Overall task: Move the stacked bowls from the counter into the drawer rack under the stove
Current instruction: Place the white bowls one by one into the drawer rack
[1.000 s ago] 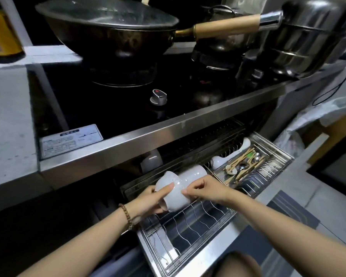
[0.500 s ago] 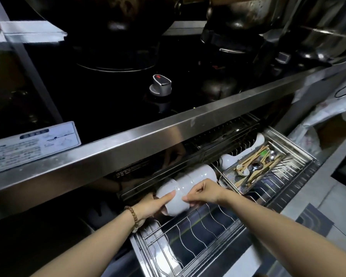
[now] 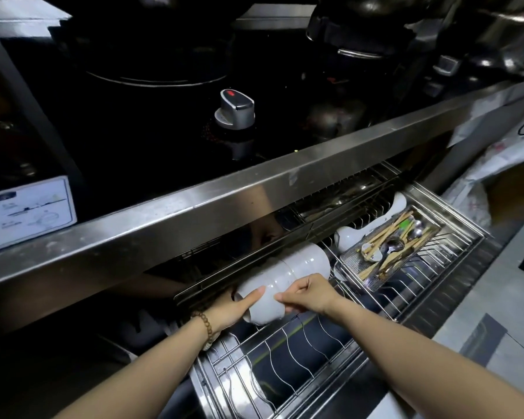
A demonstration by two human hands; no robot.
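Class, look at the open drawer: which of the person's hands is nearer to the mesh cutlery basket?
Right. The right hand grips the stacked bowls on the side toward the cutlery basket; the left hand holds the stack's other end, farther left.

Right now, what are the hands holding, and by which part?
The stack of bowls, sideways over the drawer rack: left hand grips its near end's left side, right hand the right side.

White sticker (image 3: 25, 213) on stove top (image 3: 133, 131), well left of knob (image 3: 235, 111): printed lines and diagrams, too blurred to read.
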